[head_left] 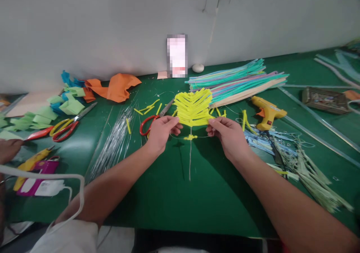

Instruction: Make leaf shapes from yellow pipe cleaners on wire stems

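Note:
I hold up a yellow leaf-shaped piece woven from pipe cleaners, with a thin wire stem hanging below it. My left hand pinches its lower left edge, fingers closed. My right hand pinches the lower right edge the same way. A small yellow knot sits on the stem between my hands. Both hands hover above the green table.
Red-handled scissors lie just left of my left hand, another pair further left. A yellow glue gun, a bundle of coloured pipe cleaners, thin wires, paper scraps, orange cloth and another person's hand surround me.

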`<state>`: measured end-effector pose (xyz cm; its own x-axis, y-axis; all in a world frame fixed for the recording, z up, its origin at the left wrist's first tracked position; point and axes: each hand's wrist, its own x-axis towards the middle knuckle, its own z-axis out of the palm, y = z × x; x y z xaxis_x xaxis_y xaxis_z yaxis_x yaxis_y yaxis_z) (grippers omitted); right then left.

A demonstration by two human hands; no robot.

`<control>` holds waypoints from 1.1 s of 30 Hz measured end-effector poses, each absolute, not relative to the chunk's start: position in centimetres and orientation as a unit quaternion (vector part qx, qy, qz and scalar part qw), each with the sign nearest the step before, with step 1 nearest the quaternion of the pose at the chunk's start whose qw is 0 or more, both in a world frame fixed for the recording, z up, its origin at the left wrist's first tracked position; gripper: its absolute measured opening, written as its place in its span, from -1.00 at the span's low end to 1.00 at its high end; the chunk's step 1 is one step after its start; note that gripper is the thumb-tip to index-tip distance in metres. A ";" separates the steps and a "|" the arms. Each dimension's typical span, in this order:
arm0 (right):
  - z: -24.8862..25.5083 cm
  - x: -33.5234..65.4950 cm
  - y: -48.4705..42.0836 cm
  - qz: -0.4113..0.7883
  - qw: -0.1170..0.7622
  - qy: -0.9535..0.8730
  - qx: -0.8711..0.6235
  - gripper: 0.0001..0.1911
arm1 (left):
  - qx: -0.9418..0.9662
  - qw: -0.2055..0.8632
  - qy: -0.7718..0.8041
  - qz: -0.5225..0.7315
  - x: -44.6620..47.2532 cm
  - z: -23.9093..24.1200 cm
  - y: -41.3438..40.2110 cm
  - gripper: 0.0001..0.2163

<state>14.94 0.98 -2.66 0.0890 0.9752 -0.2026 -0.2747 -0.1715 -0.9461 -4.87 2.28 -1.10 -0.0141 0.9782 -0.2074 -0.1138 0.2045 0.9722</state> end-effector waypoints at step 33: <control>-4.9 15.5 1.9 0.238 0.381 -0.678 -0.582 -0.66 | 0.830 0.004 0.523 0.195 0.0 -1.5 19.1 -0.78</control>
<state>15.49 1.95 -4.85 -0.0322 0.9703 0.2396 0.6077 0.2093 -0.7661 -0.04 19.14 -1.50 0.3763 0.8700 0.3186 0.8669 -0.4520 0.2103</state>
